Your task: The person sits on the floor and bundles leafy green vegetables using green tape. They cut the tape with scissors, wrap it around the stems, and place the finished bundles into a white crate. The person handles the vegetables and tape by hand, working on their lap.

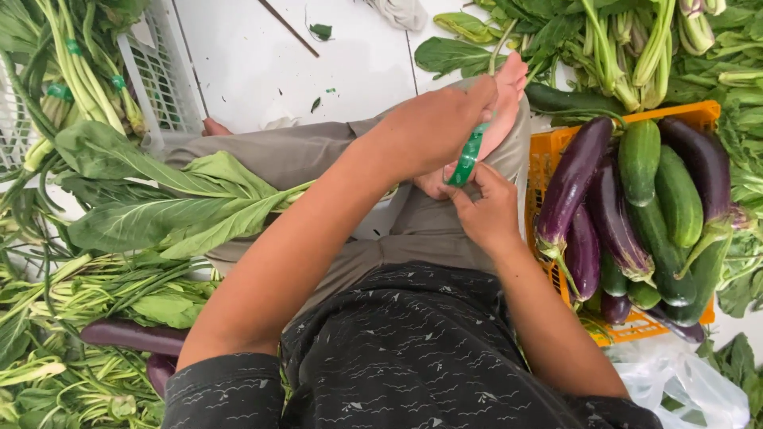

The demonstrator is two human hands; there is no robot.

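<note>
Left hand: closing around the upper end of a green tape strip, fingers curled tight on it above the lap.
Right hand: pinching the strip's lower end between thumb and fingertips, just below the left hand.
Green tape strip: being stretched taut between both hands, over the crossed legs and beside a bare foot.
Step in hand: seemingly pulling out a length of tape; a clean tear would call for a firm two-handed pull.
Left of the hands: a leafy green bunch is lying across the knee; a white crate of tied stalks sits beyond.
Right of the hands: an orange basket is holding purple eggplants and cucumbers, crowding the right elbow.
</note>
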